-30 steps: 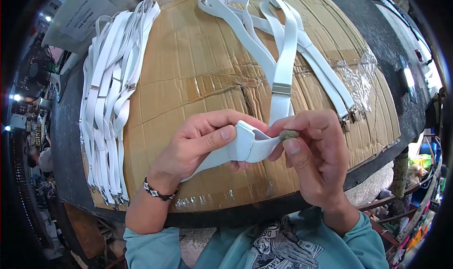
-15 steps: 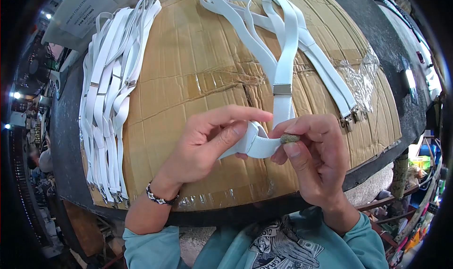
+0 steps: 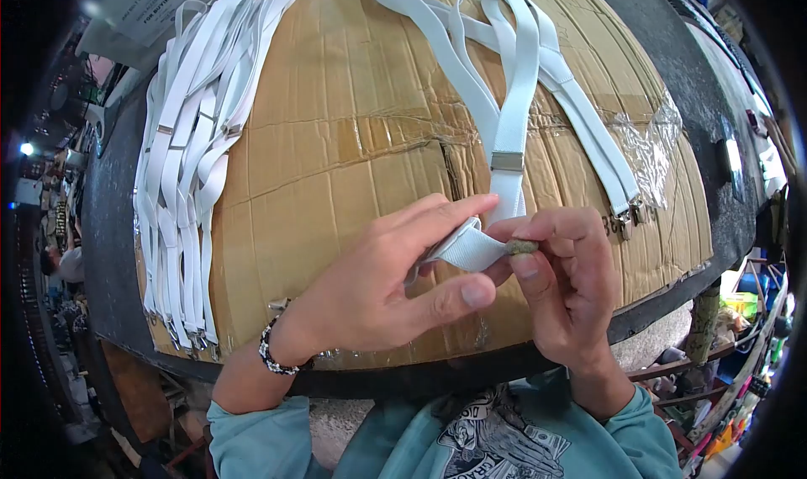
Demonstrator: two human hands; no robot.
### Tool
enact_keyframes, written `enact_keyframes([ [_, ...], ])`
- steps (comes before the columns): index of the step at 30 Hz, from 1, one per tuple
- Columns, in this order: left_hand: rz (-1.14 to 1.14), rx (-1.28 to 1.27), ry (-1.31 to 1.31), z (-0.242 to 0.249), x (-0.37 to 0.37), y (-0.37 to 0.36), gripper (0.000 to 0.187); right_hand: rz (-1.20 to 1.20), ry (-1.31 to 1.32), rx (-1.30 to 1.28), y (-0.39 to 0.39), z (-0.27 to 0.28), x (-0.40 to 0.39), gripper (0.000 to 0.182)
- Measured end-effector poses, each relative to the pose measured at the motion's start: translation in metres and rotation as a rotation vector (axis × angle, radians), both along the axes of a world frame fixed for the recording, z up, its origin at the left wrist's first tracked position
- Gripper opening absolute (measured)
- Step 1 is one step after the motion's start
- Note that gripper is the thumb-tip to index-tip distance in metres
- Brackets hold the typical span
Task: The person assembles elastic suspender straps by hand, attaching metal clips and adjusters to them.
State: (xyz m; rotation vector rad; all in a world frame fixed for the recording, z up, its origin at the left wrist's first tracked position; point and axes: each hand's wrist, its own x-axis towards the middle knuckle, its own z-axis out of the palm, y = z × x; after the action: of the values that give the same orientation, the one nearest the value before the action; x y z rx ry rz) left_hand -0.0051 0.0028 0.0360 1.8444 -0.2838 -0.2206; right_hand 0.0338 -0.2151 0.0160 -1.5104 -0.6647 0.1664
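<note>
My left hand (image 3: pixel 370 285) has loosened: a second ago its thumb pressed on the folded strap end, and now that thumb stands wide of the fingers. I take this to mean that my right hand (image 3: pixel 572 290) carries most of the hold. It pinches a small grey-green lump (image 3: pixel 522 247) narrowly between thumb and fingertips, right against the white strap (image 3: pixel 473 248). Whether my left fingers grip the strap from behind, I can't tell.

The strap sits between my hands, just below the center of the frame, curved and with a ribbed weave. Just above, a metal slider (image 3: pixel 507 162) crosses the white band, which runs up to loose loops at the top. Metal clips (image 3: pixel 625 218) end the pair of bands at right. Cardboard (image 3: pixel 336 185) lies underneath, and a bundle of white straps (image 3: pixel 189 109) lies at upper left.
</note>
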Motion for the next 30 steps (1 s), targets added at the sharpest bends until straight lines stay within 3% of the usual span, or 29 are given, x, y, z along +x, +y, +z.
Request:
enact_keyframes([
  [8,0.023,0.054,-0.071,-0.009,0.0,-0.002,0.035,0.096,-0.13,-0.284,-0.016,0.003,-0.003,0.021],
  [11,0.01,0.014,-0.088,-0.017,0.0,-0.007,0.03,0.083,-0.269,-0.271,-0.018,0.006,0.002,0.021],
  [17,-0.119,0.13,-0.133,-0.015,0.002,-0.005,0.028,-0.054,-0.408,-0.35,-0.023,0.014,0.015,0.027],
  [21,-0.121,0.13,-0.178,-0.02,0.002,-0.008,0.034,0.081,-0.609,-0.369,-0.011,0.029,0.025,0.028],
  [30,-0.149,0.153,-0.167,-0.023,0.002,-0.006,0.035,0.204,-0.695,-0.422,0.006,0.034,0.025,0.033],
])
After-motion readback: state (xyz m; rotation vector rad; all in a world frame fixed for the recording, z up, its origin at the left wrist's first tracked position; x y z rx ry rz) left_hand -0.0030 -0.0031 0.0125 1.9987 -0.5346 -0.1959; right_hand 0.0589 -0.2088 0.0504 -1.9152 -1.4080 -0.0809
